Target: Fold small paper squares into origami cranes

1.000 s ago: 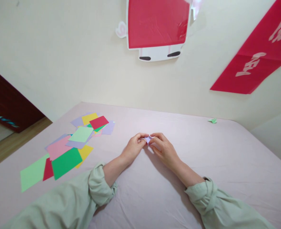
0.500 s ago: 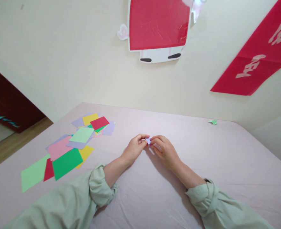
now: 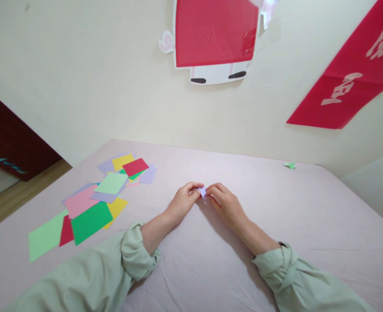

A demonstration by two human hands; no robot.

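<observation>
A small folded piece of purple paper [image 3: 202, 191] is held between my two hands, just above the middle of the cloth-covered table. My left hand [image 3: 185, 200] pinches its left side between thumb and fingers. On the other side, the fingertips of my right hand [image 3: 225, 203] close on its right edge. Fingers cover part of the paper, so its full folded shape is hidden.
Loose coloured sheets, among them a dark green sheet [image 3: 92, 223] and a pink sheet [image 3: 82, 201], overlap on the table's left. A small folded green paper [image 3: 290, 165] lies near the back right edge. The wall carries a red banner [image 3: 331, 86].
The fingers of my right hand have shifted very slightly, and a little more of the purple paper shows between the hands. My left hand stays in place.
</observation>
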